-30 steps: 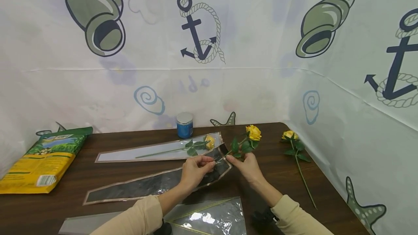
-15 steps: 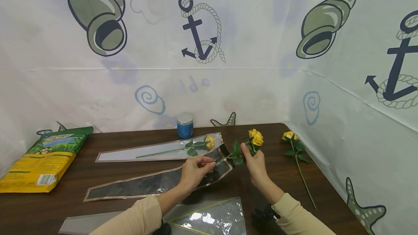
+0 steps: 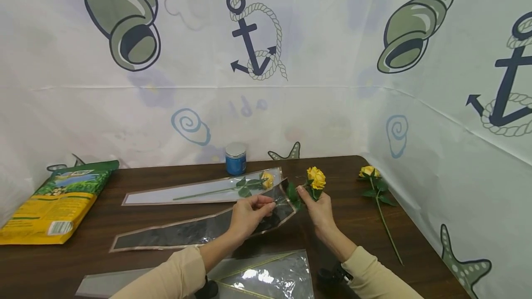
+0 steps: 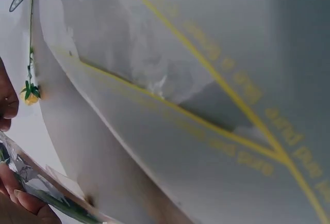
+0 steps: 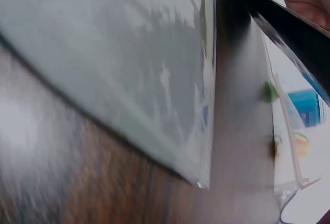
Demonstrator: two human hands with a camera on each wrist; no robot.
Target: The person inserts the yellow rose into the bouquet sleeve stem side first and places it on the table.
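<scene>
In the head view, my right hand (image 3: 321,213) holds a yellow artificial rose (image 3: 317,178) just below its bloom. Its lower leaves lie at the open right end of a long black flower sleeve (image 3: 166,236) with a pinkish border. The stem runs into that end and is mostly hidden. My left hand (image 3: 248,219) pinches the sleeve near its opening, thumb against fingers. In the left wrist view, the left fingertips (image 4: 28,201) press the clear film with green stem showing beneath. The right wrist view catches the dark sleeve (image 5: 289,28) from the side.
Behind lies a white sleeve (image 3: 145,198) containing another yellow rose (image 3: 267,180). A blue jar (image 3: 235,159) stands at the back edge. A loose rose (image 3: 384,220) lies right, a yellow-green bag (image 3: 50,206) left. Clear sleeves with yellow lines (image 3: 274,278) lie in front.
My right hand let go of the sleeve's end, shifted up to grip below the bloom, then moved left, bringing the rose's leaves to the opening. The left hand stayed in place.
</scene>
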